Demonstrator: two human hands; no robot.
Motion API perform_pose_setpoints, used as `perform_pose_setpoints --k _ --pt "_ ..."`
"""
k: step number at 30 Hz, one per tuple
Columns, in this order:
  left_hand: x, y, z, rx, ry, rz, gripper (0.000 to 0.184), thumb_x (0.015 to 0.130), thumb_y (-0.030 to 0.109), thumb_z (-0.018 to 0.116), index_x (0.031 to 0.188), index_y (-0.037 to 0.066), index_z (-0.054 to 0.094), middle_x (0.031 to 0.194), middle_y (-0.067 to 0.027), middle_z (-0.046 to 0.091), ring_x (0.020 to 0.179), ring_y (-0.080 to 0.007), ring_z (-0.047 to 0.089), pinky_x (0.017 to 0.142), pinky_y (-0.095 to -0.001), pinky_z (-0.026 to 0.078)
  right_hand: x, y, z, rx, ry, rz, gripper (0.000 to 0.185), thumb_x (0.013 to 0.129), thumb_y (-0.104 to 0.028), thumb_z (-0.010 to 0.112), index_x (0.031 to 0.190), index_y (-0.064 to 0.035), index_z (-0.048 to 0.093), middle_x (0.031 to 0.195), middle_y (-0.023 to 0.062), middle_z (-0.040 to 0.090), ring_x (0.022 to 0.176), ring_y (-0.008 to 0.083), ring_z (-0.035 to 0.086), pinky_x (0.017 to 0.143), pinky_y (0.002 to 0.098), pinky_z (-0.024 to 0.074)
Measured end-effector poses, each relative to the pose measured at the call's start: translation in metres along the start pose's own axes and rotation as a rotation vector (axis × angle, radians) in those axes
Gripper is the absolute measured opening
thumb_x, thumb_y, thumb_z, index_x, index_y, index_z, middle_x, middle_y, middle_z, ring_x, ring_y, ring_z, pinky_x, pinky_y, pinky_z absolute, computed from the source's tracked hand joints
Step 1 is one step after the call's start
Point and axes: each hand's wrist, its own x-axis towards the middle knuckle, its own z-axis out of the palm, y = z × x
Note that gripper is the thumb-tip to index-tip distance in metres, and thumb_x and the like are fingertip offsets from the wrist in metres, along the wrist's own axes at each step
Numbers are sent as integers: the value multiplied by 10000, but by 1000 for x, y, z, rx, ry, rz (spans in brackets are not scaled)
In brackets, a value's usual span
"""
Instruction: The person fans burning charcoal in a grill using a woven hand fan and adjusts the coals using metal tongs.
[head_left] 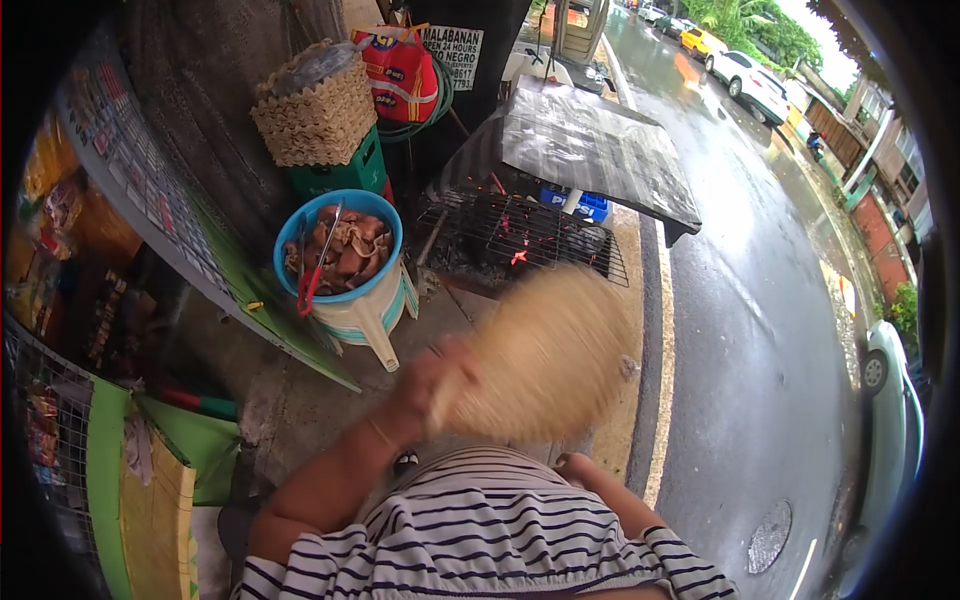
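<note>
My left hand [440,378] is closed around the handle end of a woven fan [545,360], which is smeared by motion. The fan hangs in front of me, just on the near side of a charcoal grill [500,225] with glowing embers under its wire grate. My right hand [574,467] is low against my striped shirt, below the fan; its fingers are hidden. To the left of the grill, a blue basin [398,232] of raw meat [355,250] rests on a white stool [375,335]. Red-handled tongs [312,285] lean in the basin.
A corrugated metal sheet [590,140] covers the grill's far side, near a blue Pepsi crate [590,203]. A woven basket [315,110] sits on a green crate [345,172]. A shop stall stands at left. The wet road [750,300] with parked cars runs along the right.
</note>
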Motion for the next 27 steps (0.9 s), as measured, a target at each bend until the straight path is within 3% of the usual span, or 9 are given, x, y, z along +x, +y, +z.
perform_pose_setpoints --k 1,3,4,6,9,12,16,21,27 --pt "-3 8 -20 -34 196 -440 148 773 -19 628 887 40 555 802 -103 549 772 -261 559 703 -313 461 -4 -12 1 45 40 11 474 748 -424 672 1052 -61 650 1015 184 659 971 345 618 850 393 480" --pt "-8 -16 -63 389 311 -500 147 771 -31 627 857 42 533 793 -97 529 766 -236 548 703 -316 463 -10 -36 3 138 125 34 462 756 -413 662 1046 -53 659 1025 165 666 950 322 631 846 373 486" --pt "-1 2 -55 227 368 -466 160 759 -37 635 825 40 512 775 -89 509 752 -221 541 705 -323 463 -13 -60 -2 243 196 23 451 764 -405 661 1045 -51 658 1017 160 668 944 312 635 842 369 488" --pt "-7 19 -42 59 41 -126 139 764 -5 649 846 39 546 831 -95 537 772 -217 550 724 -312 458 -28 -102 6 447 315 15 430 781 -389 659 1041 -47 657 1003 150 671 931 292 642 834 361 493" --pt "-32 -24 -62 -175 -30 -26 113 783 26 647 856 30 561 840 -98 556 779 -222 560 717 -306 454 -1 -136 31 -250 923 -687 364 815 -323 653 1043 -39 651 967 136 674 898 264 656 816 335 501" --pt "-30 -47 -126 284 185 -361 178 723 14 601 886 59 544 840 -102 569 807 -279 593 668 -339 473 -68 -212 1 496 520 -90 388 797 -267 684 1106 -41 619 1119 171 630 1011 257 624 851 375 498" --pt "-38 -13 -101 390 101 -262 347 681 -12 640 992 86 523 947 -134 566 833 -348 596 699 -420 497 -131 -311 -31 990 696 -505 842 686 -264 823 1367 -53 375 1334 149 476 1197 278 496 945 418 449" --pt "-41 52 -57 -214 -247 -148 658 686 -50 622 1285 99 394 1127 -193 543 1005 -378 584 820 -405 501 -161 -370 -64 1227 601 -955 1125 614 -369 857 1452 -75 165 1315 113 447 1201 235 454 981 358 407" --pt "-60 53 -112 -705 -383 -482 623 844 -34 545 1392 43 257 1271 -181 508 1103 -260 574 927 -348 476 -182 -382 -84 1194 683 -697 432 789 -151 740 1140 -12 530 1010 49 610 952 134 557 834 265 456"
